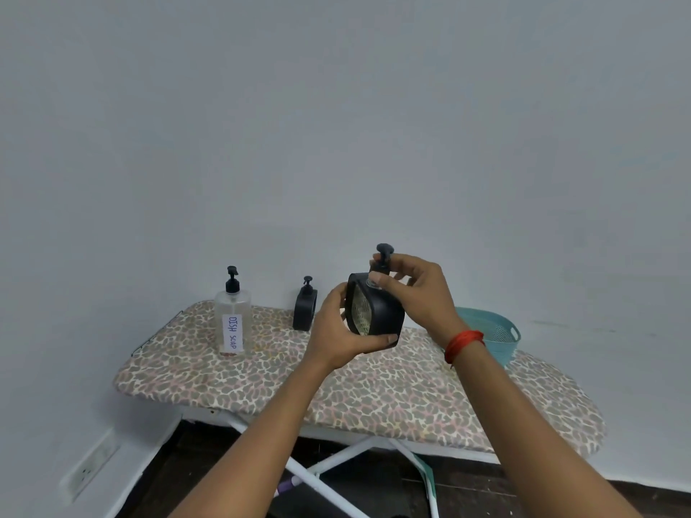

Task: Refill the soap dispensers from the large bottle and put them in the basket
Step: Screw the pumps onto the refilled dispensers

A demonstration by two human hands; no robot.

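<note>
Left hand (335, 335) under dispenser (386, 312), right hand (419, 290) atop, above board (374, 400)

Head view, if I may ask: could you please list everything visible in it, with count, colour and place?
large bottle: 1, clear, black pump, white "DISH SOAP" label; stands on the board's left part.
standing dispenser: 1, black; on the board's far edge, right of the bottle.
held dispenser: 1, black; held above the board's middle.
basket: 1, teal; on the board at right, partly behind the right wrist.
ironing board: 1, leopard-print cover, white legs; against the wall.
wall socket: 1, white; low on the left wall.
wrist thread: 1, red; on the right wrist.
hands: 2; left hand grips the held dispenser's body, right hand pinches its pump.
</note>
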